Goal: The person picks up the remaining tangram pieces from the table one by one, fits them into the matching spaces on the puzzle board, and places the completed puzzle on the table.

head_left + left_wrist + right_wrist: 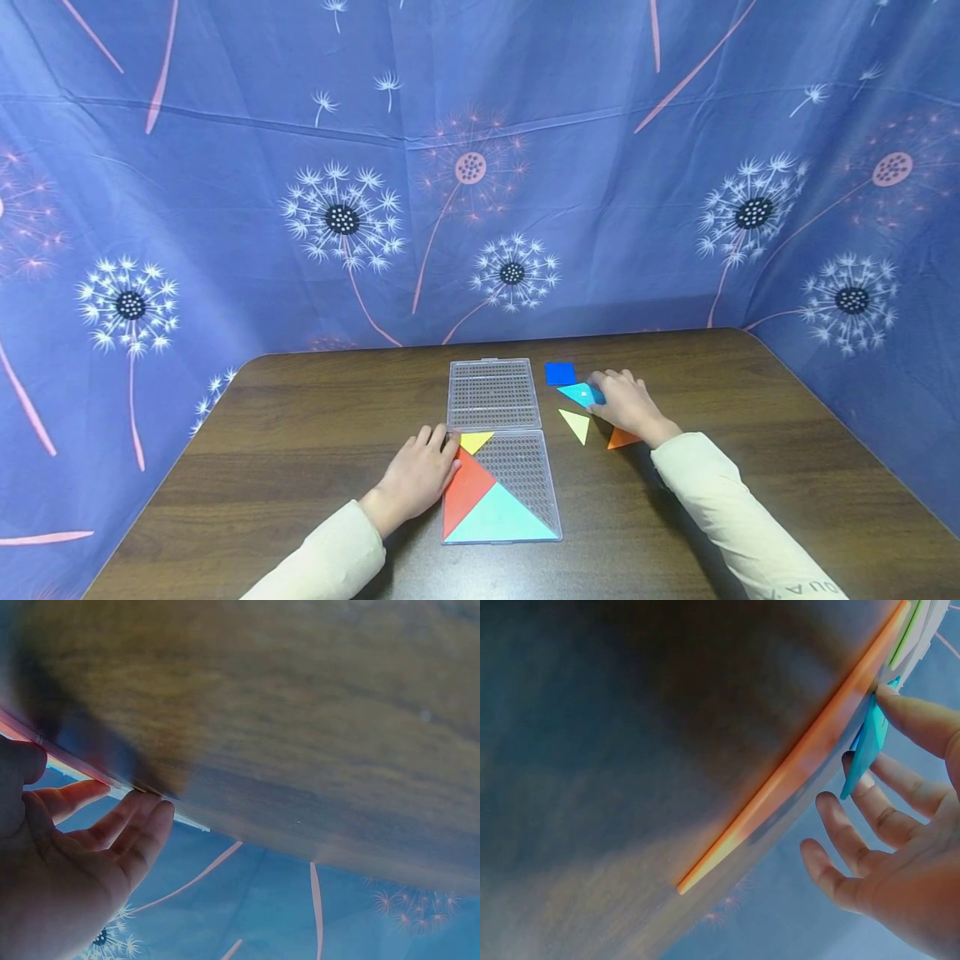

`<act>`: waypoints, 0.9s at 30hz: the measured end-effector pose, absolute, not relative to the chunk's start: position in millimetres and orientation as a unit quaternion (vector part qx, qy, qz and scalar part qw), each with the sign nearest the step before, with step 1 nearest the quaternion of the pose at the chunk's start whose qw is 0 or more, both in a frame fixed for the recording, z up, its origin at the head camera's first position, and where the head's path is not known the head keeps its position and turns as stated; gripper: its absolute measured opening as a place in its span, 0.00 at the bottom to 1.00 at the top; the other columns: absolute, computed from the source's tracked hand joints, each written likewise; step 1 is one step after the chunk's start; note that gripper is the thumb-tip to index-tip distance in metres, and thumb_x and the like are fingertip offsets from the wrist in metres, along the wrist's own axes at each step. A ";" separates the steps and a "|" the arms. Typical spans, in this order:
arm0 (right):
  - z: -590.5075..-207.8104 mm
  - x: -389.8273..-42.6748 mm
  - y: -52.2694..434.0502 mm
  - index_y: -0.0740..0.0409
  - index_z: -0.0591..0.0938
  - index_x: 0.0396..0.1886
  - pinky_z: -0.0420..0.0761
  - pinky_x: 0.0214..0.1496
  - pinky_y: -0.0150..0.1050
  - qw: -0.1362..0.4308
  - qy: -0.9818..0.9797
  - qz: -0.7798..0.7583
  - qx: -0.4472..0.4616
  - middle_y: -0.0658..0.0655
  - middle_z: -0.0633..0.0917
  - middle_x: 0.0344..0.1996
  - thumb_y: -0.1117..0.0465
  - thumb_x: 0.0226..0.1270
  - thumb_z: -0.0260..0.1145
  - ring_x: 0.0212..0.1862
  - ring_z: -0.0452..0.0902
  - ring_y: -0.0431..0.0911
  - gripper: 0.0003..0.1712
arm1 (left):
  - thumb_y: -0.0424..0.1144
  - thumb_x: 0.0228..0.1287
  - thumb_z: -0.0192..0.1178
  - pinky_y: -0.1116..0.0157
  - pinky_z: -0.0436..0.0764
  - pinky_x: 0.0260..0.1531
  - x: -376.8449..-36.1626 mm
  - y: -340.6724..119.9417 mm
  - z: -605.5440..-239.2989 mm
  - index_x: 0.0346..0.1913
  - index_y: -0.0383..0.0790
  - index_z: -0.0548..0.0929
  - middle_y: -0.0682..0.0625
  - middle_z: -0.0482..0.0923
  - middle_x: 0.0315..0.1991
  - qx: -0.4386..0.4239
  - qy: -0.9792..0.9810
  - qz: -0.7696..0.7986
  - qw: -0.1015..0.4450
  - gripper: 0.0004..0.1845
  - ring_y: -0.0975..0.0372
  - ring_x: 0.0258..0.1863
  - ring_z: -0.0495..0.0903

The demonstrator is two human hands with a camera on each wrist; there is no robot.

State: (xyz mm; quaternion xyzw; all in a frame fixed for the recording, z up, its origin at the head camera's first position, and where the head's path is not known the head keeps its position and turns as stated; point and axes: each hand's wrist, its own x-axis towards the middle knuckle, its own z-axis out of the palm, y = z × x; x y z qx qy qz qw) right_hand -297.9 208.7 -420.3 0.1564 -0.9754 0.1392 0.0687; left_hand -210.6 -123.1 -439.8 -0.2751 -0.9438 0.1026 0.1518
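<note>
Case tray [517,462]: contains yellow piece [476,442], red piece [467,492], turquoise piece [498,518]; lid [493,396] lies open behind;
Left hand [417,473]: fingers loosely bent, touching tray's left edge;
Right hand [627,403]: pinches light-blue piece [576,393], right of case

R hand [628,402] in pinch, fwd of L hand [417,475] w/ loose fingers.

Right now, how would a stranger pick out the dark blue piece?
On the brown table, find the open gridded case. Just right of its far half lies the dark blue piece. Unlike the light blue piece the right hand grips, it is square.
</note>
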 end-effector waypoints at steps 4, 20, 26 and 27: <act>-420.6 -298.8 209.5 0.59 0.77 0.51 0.68 0.40 0.54 0.061 -0.977 0.132 0.154 0.63 0.80 0.45 0.57 0.51 0.70 0.44 0.71 0.58 0.26 | 0.50 0.65 0.50 0.61 0.76 0.40 -210.3 -123.3 -439.9 0.55 0.40 0.75 0.44 0.72 0.47 -0.275 -0.944 0.102 0.153 0.22 0.55 0.43 0.72; -420.7 -299.3 208.6 0.59 0.77 0.48 0.67 0.40 0.53 0.057 -0.976 0.142 0.152 0.61 0.82 0.44 0.58 0.54 0.68 0.43 0.72 0.57 0.21 | 0.50 0.65 0.50 0.61 0.76 0.40 -210.6 -123.0 -440.8 0.55 0.40 0.75 0.44 0.72 0.48 -0.275 -0.945 0.098 0.149 0.22 0.55 0.43 0.72; -421.3 -300.1 206.4 0.60 0.77 0.45 0.68 0.41 0.55 0.075 -0.973 0.149 0.158 0.60 0.84 0.41 0.61 0.56 0.66 0.40 0.73 0.56 0.16 | 0.50 0.65 0.50 0.61 0.76 0.40 -210.2 -123.1 -440.7 0.55 0.40 0.75 0.44 0.72 0.47 -0.275 -0.944 0.098 0.154 0.22 0.55 0.42 0.72; -421.3 -300.3 206.3 0.60 0.77 0.44 0.68 0.41 0.55 0.079 -0.973 0.149 0.160 0.60 0.84 0.40 0.62 0.56 0.65 0.39 0.73 0.55 0.15 | 0.50 0.65 0.50 0.61 0.76 0.39 -210.2 -123.2 -440.8 0.55 0.40 0.75 0.44 0.72 0.47 -0.275 -0.944 0.098 0.154 0.22 0.55 0.42 0.72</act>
